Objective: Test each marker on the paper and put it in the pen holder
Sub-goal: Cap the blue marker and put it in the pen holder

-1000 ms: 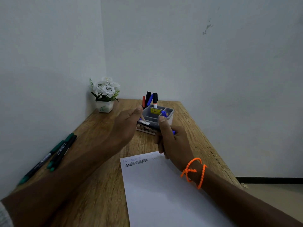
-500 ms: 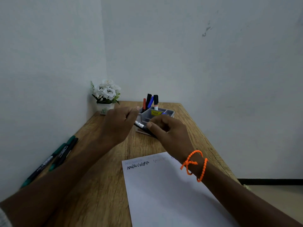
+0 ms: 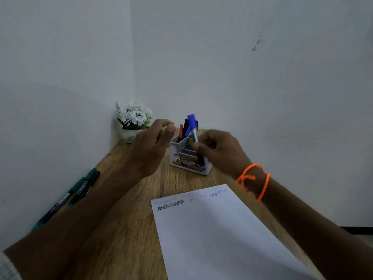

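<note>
My right hand (image 3: 222, 152) grips a blue-capped marker (image 3: 193, 126) and holds it upright, cap up, right in front of the grey pen holder (image 3: 181, 150). Its lower end hangs in front of the holder's front wall. A red marker (image 3: 180, 131) and dark markers stand in the holder's back compartment. My left hand (image 3: 150, 147) hovers just left of the holder with fingers loosely curled, holding nothing. The white paper (image 3: 218, 235) lies nearer me, with black, faint and blue squiggles along its top edge.
Several green and black markers (image 3: 74, 195) lie by the left wall on the wooden table (image 3: 125, 229). A small pot of white flowers (image 3: 134, 120) stands in the back corner. The table's right edge runs just past the paper.
Both hands held the marker level in front of the holder. My left hand has let go, and my right hand has turned the marker upright with the blue cap on top.
</note>
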